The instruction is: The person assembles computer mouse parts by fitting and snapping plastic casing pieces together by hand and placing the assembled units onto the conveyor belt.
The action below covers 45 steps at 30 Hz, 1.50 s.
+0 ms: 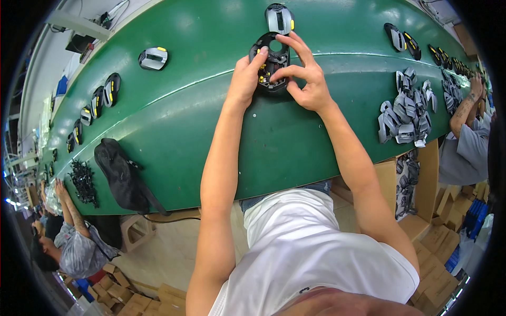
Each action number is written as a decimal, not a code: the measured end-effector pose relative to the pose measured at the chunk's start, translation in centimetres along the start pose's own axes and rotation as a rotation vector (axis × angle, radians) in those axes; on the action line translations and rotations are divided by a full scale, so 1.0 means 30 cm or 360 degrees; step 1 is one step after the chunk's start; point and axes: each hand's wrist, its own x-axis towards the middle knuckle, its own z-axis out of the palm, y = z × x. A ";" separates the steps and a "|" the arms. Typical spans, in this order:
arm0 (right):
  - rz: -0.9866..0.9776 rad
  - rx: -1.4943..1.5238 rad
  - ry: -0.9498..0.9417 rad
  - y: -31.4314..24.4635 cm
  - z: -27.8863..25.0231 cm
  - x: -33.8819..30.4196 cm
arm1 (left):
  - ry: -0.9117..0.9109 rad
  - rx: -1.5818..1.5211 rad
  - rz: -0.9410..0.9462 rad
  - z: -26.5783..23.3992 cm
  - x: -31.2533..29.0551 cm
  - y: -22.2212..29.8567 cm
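An opened black plastic housing (274, 84) with a round hole and small yellow and metallic parts inside lies between my hands at the far middle of the table. My left hand (243, 79) is closed round its left side, thumb on the rim. My right hand (308, 79) grips the right side; one finger reaches to the top edge, and another bends over the inner parts. Whether those fingertips pinch a small part cannot be made out. Just beyond sits a grey-and-black device (279, 20) with a yellow button.
The green table (284, 142) also bears a similar device (153, 58), a row of devices (97, 100) at left, a black mesh bag (120, 174), small black parts (83, 181) and piled grey covers (406, 110). A carton (419, 184) stands below right. Co-workers sit at both sides.
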 end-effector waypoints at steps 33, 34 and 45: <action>0.1018 0.0908 0.0302 0.019 0.057 -0.053 | 0.0337 -0.0473 0.0659 0.111 -0.008 -0.069; 0.1032 0.0918 0.0318 0.021 0.058 -0.053 | 0.0332 -0.0474 0.0661 0.108 -0.006 -0.079; 0.1042 0.0819 0.0352 0.017 0.062 -0.045 | 0.0536 -0.0168 0.0799 0.095 0.011 -0.092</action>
